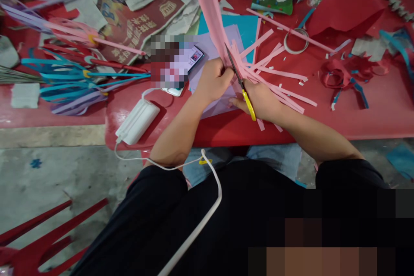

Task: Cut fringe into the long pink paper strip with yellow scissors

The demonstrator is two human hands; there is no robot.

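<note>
A long sheet of pink paper (208, 4) runs down from the top of the view to my left hand (211, 82), whose fingers are closed on its lower end. My right hand (263, 99) grips a pair of scissors (248, 104) with yellow handles. Their dark blades point up and away, against the right edge of the pink paper close to my left fingers. Narrow pink strips (291, 94) fan out beside and beyond my right hand. Beneath both hands lie lilac sheets (207, 110), partly over a blue sheet (241, 23).
Left of my hands are a lit phone (196, 58) and a white power bank (137, 120) with a white cable (216, 177). Looped paper bundles (61, 79) and newspaper (129, 21) cover the left side. A tape roll (296, 42) and red scraps (336, 75) lie right on the red table (381, 114).
</note>
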